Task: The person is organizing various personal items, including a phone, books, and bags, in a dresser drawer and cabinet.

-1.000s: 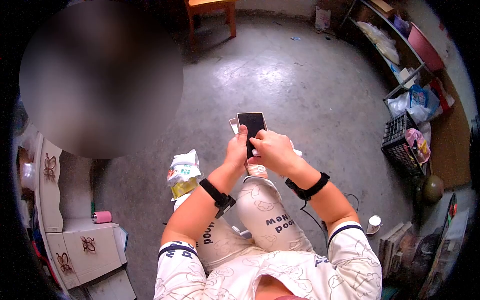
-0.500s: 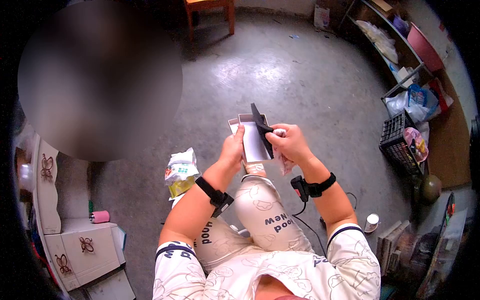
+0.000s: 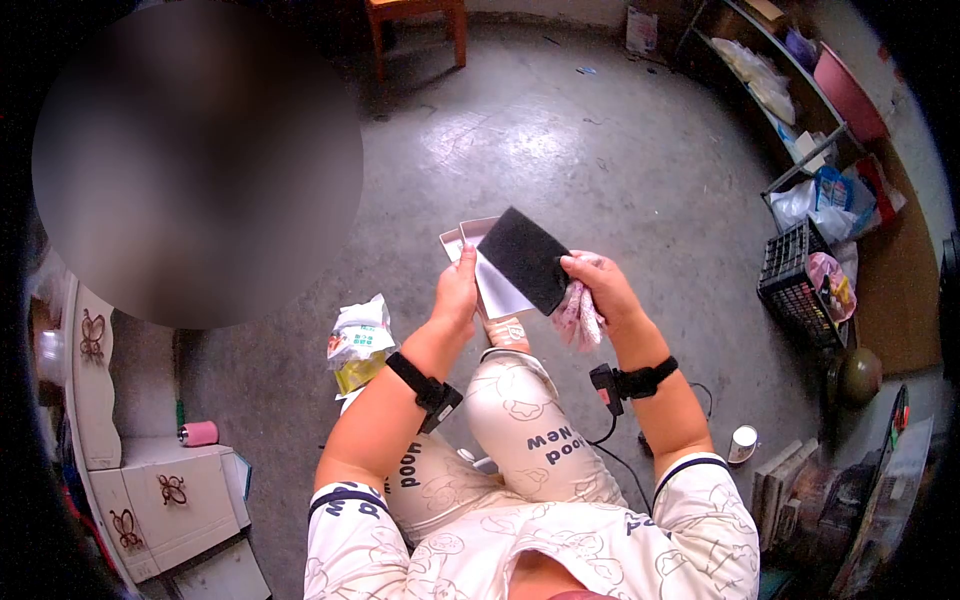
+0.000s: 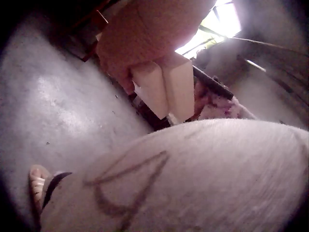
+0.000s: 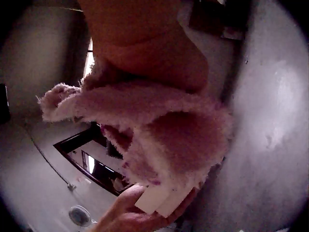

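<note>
I sit with both hands raised over my knees. My left hand (image 3: 457,288) grips a shallow white box (image 3: 497,290) by its left edge, thumb on top; in the left wrist view the box (image 4: 164,89) shows from below. My right hand (image 3: 592,280) pinches a flat black rectangular piece (image 3: 524,258) by its right edge, lifted clear and tilted over the open box. A pink fluffy cloth (image 3: 578,314) hangs bunched under the same hand. This cloth (image 5: 154,130) fills the right wrist view, with the box (image 5: 161,198) beneath it.
Snack packets (image 3: 358,342) lie on the concrete floor left of my knee (image 4: 203,179). A white cabinet (image 3: 150,485) and pink roll (image 3: 203,433) are at the lower left, a wooden chair (image 3: 415,18) ahead. A black crate (image 3: 795,282), shelves (image 3: 790,85) and a can (image 3: 743,443) stand right.
The black piece lay flat on the box; my right hand has lifted it, turned it over and swung it out to the right. The left hand keeps hold of the box.
</note>
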`<state>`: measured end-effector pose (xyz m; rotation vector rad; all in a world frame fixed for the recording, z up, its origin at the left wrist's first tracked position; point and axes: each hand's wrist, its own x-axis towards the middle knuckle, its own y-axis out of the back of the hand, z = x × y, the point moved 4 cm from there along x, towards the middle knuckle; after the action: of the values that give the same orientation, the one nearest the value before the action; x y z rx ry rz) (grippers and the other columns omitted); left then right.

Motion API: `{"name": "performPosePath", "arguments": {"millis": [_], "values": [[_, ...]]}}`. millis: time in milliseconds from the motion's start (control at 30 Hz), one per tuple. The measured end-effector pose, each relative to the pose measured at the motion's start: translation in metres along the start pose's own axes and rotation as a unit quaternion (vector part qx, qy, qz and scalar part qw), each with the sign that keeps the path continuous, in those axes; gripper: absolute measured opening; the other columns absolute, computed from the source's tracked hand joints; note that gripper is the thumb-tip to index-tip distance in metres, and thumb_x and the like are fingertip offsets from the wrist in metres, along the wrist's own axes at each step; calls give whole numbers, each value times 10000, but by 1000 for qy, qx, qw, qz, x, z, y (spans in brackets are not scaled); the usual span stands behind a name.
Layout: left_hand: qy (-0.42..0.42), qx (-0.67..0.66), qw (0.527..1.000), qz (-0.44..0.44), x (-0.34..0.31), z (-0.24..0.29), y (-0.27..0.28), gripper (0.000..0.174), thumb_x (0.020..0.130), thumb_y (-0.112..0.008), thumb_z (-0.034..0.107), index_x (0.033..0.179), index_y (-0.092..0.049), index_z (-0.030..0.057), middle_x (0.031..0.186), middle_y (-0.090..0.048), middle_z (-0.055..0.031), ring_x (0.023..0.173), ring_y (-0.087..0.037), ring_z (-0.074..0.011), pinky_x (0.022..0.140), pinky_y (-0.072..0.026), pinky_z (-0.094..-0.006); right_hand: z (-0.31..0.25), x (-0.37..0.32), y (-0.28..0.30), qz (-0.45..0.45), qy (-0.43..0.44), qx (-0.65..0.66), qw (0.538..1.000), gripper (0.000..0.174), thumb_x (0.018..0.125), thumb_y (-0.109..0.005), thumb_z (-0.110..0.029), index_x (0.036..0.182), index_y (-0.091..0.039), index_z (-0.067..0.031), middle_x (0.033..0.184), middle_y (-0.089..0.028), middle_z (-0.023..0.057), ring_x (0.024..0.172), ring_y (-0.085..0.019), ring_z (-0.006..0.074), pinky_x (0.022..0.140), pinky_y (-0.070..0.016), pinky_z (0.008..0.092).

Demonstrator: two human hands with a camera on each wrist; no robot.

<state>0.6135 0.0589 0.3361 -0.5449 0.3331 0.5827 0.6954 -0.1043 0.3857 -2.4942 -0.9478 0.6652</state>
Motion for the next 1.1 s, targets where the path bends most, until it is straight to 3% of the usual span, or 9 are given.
{"name": "performPosePath", "arguments": {"millis": [67,333,400,633,733,867,967,1033,1100], "values": [[-8,-22,1000,-1,-1,0,-4,447,891,-401,429,965,-531,8,857,-603,-73,746,-575,-158,670,-459,-288,8,1,3,-24,-31,27,999,233,792,-586,-102,975,-562,41,791,-610,77,616,-573,115,536,-473,228],[-24,-50,998,4,-6,7,-5,452,894,-394,426,1024,-524,13,936,-597,-67,855,-562,-151,756,-437,-283,3,-14,-8,49,110,-346,930,249,790,-579,-148,1023,-600,-63,820,-616,45,645,-570,94,574,-464,237],[-18,-39,999,6,-3,5,-3,446,896,-391,422,1021,-526,16,940,-597,-67,839,-568,-150,744,-443,-282,-6,-20,-20,52,274,-532,800,238,773,-577,-162,995,-617,-88,838,-613,67,665,-598,151,603,-477,263],[-13,-56,997,-46,-15,10,-14,441,896,-389,419,1039,-511,20,914,-602,-65,798,-583,-151,699,-473,-272,-2,-20,-28,47,262,-655,707,240,755,-614,-210,978,-630,-122,933,-581,64,715,-600,199,622,-481,281],[-10,-52,997,-54,-16,12,-14,437,884,-421,419,1043,-501,19,905,-599,-69,792,-589,-158,686,-485,-271,-3,-20,-29,50,257,-653,711,259,744,-626,-228,986,-626,-136,948,-576,64,721,-603,205,622,-482,290],[6,-45,993,-109,-6,-1,-13,297,828,-551,204,1032,-492,-4,901,-591,-96,787,-592,-176,696,-495,-291,-6,-20,-33,49,260,-658,705,318,740,-632,-212,1043,-595,-122,961,-580,72,727,-607,192,636,-483,287],[2,-9,995,-104,-4,-3,-11,273,789,-563,75,1034,-478,-12,911,-585,-109,791,-594,-189,710,-501,-310,-6,-12,-24,81,276,-576,765,371,753,-634,-199,1086,-554,-59,962,-591,74,720,-597,147,638,-477,268],[11,3,995,-96,-4,-4,-10,273,782,-546,33,1039,-467,-11,922,-582,-113,794,-597,-194,716,-504,-318,1,-5,-9,86,157,-436,882,414,752,-634,-255,1071,-544,-6,903,-622,107,732,-608,167,629,-479,286],[10,16,993,-116,-6,-4,-12,268,790,-551,54,1038,-468,-8,922,-583,-110,797,-596,-194,729,-501,-313,3,0,-3,75,121,-416,898,424,763,-630,-259,1070,-534,18,880,-622,108,723,-592,146,623,-473,274]]}}
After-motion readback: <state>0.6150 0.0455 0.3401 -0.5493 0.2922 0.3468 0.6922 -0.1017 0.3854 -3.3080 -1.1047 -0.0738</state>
